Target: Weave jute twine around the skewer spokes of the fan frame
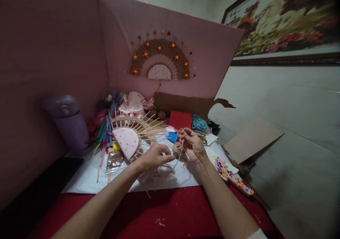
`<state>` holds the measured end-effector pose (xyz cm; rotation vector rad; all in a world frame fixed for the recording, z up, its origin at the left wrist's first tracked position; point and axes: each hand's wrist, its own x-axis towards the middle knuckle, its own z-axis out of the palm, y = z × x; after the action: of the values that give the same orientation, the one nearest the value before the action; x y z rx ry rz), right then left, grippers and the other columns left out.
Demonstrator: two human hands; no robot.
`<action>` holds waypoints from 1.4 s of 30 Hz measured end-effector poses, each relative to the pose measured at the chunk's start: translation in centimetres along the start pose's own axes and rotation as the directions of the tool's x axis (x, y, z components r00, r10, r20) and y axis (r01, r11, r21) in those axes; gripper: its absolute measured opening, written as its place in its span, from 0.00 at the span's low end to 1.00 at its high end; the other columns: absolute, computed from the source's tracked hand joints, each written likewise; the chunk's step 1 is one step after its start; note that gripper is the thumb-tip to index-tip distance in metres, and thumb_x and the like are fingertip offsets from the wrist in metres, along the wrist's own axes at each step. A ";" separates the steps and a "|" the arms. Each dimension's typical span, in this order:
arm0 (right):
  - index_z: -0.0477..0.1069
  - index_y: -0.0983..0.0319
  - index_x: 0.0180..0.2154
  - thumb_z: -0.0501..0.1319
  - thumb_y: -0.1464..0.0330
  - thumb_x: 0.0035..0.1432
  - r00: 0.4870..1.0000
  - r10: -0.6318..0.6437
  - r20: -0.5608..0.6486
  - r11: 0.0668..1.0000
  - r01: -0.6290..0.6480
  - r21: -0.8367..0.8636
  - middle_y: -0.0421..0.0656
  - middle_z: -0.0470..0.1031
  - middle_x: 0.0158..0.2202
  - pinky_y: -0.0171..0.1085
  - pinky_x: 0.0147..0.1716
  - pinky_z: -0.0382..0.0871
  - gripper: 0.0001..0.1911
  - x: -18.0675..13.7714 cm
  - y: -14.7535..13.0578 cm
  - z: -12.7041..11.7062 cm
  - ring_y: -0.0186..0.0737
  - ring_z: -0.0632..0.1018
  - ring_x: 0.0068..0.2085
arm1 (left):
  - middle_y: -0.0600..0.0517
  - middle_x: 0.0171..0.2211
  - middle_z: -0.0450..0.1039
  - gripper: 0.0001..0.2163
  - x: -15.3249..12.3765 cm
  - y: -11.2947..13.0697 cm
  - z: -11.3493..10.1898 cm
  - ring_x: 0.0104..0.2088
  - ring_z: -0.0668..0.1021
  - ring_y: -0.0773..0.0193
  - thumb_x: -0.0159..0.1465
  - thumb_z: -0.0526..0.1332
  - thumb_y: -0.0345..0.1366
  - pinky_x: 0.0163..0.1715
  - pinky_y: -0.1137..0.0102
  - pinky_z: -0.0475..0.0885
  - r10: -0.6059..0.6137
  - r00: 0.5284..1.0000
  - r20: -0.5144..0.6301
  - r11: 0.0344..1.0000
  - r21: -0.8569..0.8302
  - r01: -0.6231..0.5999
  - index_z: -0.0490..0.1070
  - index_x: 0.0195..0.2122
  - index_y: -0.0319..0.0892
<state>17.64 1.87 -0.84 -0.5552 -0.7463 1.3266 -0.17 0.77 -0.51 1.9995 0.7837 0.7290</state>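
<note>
My right hand (193, 146) is raised, its thumb and fingertips pinched on a strand of brown twine. Just left of it, the ball of twine (177, 149) sits on the white sheet, with the strand trailing down past it. My left hand (158, 156) is at the right edge of a half-round frame of thin sticks (146, 125), which has a twine-woven band and a white dotted half-circle (126, 141). The left thumb and forefinger point toward the twine ball; the other fingers are curled and partly hidden against the frame. Loose twine loops hang below the left hand.
A finished half-round piece with red flowers (159, 47) hangs on the pink board. Left are a purple bottle (70, 125) and coloured pipe cleaners (105, 129). Behind are red card (180, 120), blue yarn (199, 123) and cardboard (183, 103); flowered material (233, 177) lies right.
</note>
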 end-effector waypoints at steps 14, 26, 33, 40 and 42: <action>0.71 0.61 0.27 0.69 0.74 0.38 0.992 -0.108 0.059 0.970 0.118 -0.212 0.36 0.74 0.26 0.27 0.27 0.66 0.11 -1.2 1.3 1.6 0.27 0.73 0.27 | 0.43 0.25 0.75 0.16 -0.1 0.5 -0.2 0.11 0.63 0.74 0.60 0.53 0.46 0.11 0.77 0.53 -0.159 0.977 0.139 0.678 -0.705 0.211 0.67 0.38 0.36; 0.70 0.61 0.26 0.69 0.73 0.38 0.987 -0.124 0.099 0.963 0.143 -0.227 0.36 0.74 0.25 0.30 0.31 0.67 0.11 -1.4 1.9 1.9 0.29 0.74 0.28 | 0.47 0.27 0.75 0.09 -0.2 0.9 -0.1 0.18 0.65 0.75 0.53 0.60 0.35 0.13 0.78 0.47 -0.237 0.971 -0.040 0.752 -0.640 0.157 0.71 0.33 0.36; 0.70 0.61 0.27 0.70 0.73 0.38 0.998 -0.043 0.040 0.990 0.048 -0.129 0.35 0.72 0.26 0.28 0.26 0.67 0.12 -1.6 1.7 2.1 0.27 0.72 0.26 | 0.49 0.21 0.72 0.10 -0.1 0.6 0.0 0.15 0.59 0.77 0.51 0.64 0.38 0.14 0.77 0.45 -0.201 0.979 -0.020 0.733 -0.666 0.137 0.71 0.27 0.35; 0.69 0.61 0.29 0.67 0.75 0.40 0.996 0.070 -0.050 0.997 -0.069 0.028 0.36 0.72 0.25 0.26 0.22 0.67 0.11 -0.8 1.6 1.1 0.27 0.71 0.25 | 0.49 0.19 0.72 0.06 0.0 0.6 0.0 0.14 0.59 0.77 0.50 0.63 0.34 0.14 0.76 0.45 -0.217 0.976 0.036 0.746 -0.639 0.189 0.70 0.24 0.35; 0.69 0.61 0.30 0.66 0.77 0.41 0.992 0.096 -0.081 0.994 -0.091 0.064 0.36 0.72 0.26 0.25 0.21 0.66 0.12 -0.7 1.5 0.8 0.26 0.71 0.25 | 0.49 0.18 0.72 0.05 -0.1 0.7 -0.1 0.14 0.59 0.76 0.50 0.63 0.33 0.14 0.76 0.45 -0.194 0.978 0.080 0.761 -0.616 0.202 0.70 0.24 0.35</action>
<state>15.98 1.44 -1.50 -0.5996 -0.6157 1.3993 -0.16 0.45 0.11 1.2939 0.6254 0.7310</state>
